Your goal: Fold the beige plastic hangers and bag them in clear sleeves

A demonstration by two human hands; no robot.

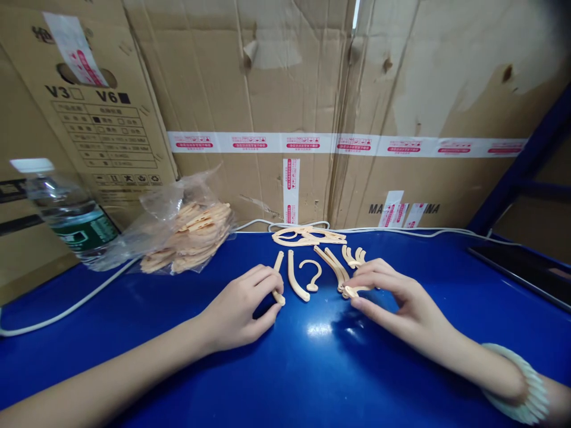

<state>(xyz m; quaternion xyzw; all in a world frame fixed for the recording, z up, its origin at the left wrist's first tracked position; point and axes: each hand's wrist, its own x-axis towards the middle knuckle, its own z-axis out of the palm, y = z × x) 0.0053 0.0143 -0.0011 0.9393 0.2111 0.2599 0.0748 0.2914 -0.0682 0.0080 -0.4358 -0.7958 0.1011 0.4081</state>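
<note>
Several thin beige wooden pieces lie in a row on the blue table (312,368): a straight stick (278,264), a curved strip (295,279), a hook-shaped piece (311,273) and a group of curved pieces (339,264). My left hand (241,309) rests on the table, its fingertips pinched on the near end of the straight stick. On the right, my right hand (397,297) is closed in a pinch on a small beige piece (351,291) at the near end of the curved group. Behind the row lies a flat cut-out sheet (306,236).
A clear plastic bag of more beige sheets (191,238) sits at the back left, beside a lying water bottle (66,214). Cardboard boxes (289,101) wall off the back. A white cable (66,309) runs along the table. A dark tablet (521,270) lies at right.
</note>
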